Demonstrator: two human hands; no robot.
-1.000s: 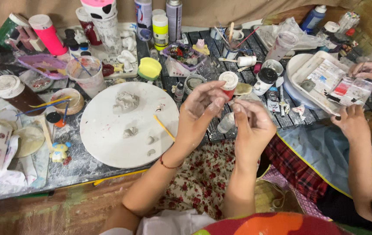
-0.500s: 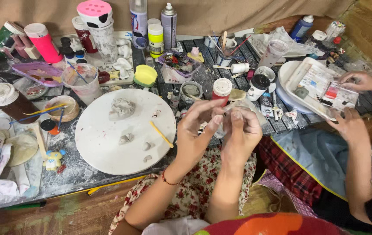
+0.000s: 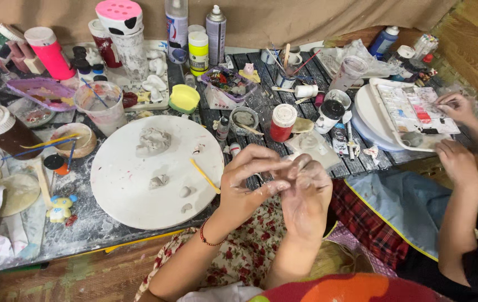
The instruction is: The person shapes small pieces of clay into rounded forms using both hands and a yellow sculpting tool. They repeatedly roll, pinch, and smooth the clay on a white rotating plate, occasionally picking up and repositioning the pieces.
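Note:
My left hand [image 3: 247, 184] and my right hand [image 3: 306, 193] are pressed together over my lap, just off the table's front edge. Both are smeared with grey clay. The fingertips of my left hand pinch at my right hand's fingers, and a small bit of clay seems to sit between them, mostly hidden. Left of my hands lies a round white board [image 3: 132, 179] with a large clay lump [image 3: 154, 140], a few small clay bits [image 3: 159, 181] and a yellow stick [image 3: 204, 175].
The table is crowded: a red jar with a white lid [image 3: 281, 123], spray cans [image 3: 215, 33], a pink bottle [image 3: 48, 51], a clear cup [image 3: 100, 106], a small bowl [image 3: 244, 119]. At the right another person's hands [image 3: 456, 159] work by a paint palette [image 3: 412, 112].
The camera has shifted slightly. My hands have stayed together, drifting a little lower toward my lap, with the fingers still working against each other.

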